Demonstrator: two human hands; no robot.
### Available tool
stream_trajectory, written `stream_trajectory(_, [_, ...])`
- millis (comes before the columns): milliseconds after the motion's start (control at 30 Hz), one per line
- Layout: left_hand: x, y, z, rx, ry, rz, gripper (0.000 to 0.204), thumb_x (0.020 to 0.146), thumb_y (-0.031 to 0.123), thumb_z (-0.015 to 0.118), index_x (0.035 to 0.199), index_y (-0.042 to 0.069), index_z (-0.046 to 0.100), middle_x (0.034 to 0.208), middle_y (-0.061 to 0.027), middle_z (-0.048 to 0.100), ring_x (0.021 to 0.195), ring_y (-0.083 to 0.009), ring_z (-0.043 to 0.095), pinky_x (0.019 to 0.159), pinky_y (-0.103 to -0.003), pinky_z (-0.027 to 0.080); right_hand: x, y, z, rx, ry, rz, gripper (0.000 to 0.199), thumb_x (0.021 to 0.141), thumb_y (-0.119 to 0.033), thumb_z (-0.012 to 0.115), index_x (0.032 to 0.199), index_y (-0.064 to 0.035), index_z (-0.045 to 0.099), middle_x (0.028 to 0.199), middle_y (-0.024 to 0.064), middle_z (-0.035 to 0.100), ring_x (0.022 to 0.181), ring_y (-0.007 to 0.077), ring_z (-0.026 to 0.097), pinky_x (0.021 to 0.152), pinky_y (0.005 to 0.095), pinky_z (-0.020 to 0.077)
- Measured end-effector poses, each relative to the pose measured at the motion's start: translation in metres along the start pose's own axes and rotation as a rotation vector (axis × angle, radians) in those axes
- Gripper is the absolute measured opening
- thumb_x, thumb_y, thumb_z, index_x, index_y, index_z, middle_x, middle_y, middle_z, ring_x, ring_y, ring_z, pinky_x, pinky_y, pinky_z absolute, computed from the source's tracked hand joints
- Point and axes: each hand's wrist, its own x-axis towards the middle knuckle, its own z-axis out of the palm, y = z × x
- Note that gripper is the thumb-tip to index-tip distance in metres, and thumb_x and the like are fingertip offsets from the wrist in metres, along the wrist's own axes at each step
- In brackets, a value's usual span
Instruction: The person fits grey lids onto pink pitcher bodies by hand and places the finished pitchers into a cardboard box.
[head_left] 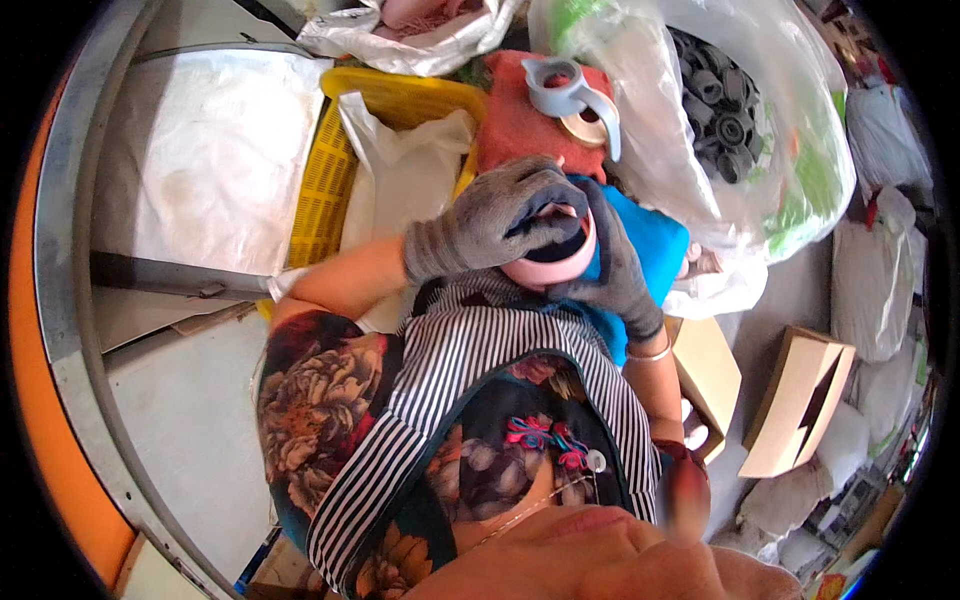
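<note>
Crowding pink cup: yellow basket, bags.

our gloved left hand covers most of the pink round part, so we cannot tell its full shape. the yellow crate is half hidden by a white bag, and the dark pieces in the clear bag are too small to identify.

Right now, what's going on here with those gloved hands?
A person in grey knit gloves holds a round pink ring-shaped part in front of their chest. The left hand curls over its top, and the right hand supports it from the side and below. Beyond the hands sit a yellow basket, a tape dispenser on a red cloth, and a clear bag of dark round parts.
</note>
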Motion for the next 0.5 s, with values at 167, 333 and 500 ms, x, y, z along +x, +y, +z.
stream_trajectory(167, [0.033, -0.025, -0.069, 0.804, 0.433, 0.606, 0.046, 0.081, 0.034, 0.076, 0.125, 0.022, 0.070, 0.116, -0.0008, 0.064, 0.099, -0.0252, 0.060, 0.082, -0.040, 0.049, -0.004, -0.007, 0.006, 0.003, 0.012, -0.035, 0.129, 0.057, -0.052, 0.094, 0.157, 0.0005, 0.030, 0.159, 0.0237, 0.037, 0.145, 0.0427, 0.038, 0.120, 0.0483, 0.0304])
stream_trajectory(333, [0.077, -0.143, -0.138, 1.336, 0.062, -0.115, 0.059, 0.091, 0.047, 0.066, 0.145, 0.026, 0.054, 0.131, -0.0061, 0.062, 0.114, -0.0351, 0.060, 0.091, -0.049, 0.050, -0.003, -0.007, 0.011, 0.039, 0.057, 0.024, 0.130, 0.056, -0.047, 0.097, 0.157, 0.0003, 0.031, 0.156, 0.0221, 0.042, 0.144, 0.0395, 0.041, 0.119, 0.0472, 0.0318])
stream_trajectory(500, [0.011, -0.111, -0.080, 0.281, -0.258, -0.437, 0.049, 0.102, 0.048, 0.052, 0.142, 0.019, 0.057, 0.130, -0.0132, 0.064, 0.118, -0.0353, 0.061, 0.100, -0.049, 0.048, 0.018, -0.021, 0.016, 0.130, 0.243, 0.058, 0.126, 0.061, -0.051, 0.093, 0.156, 0.0033, 0.030, 0.151, 0.0252, 0.046, 0.138, 0.0418, 0.045, 0.116, 0.0493, 0.0339])
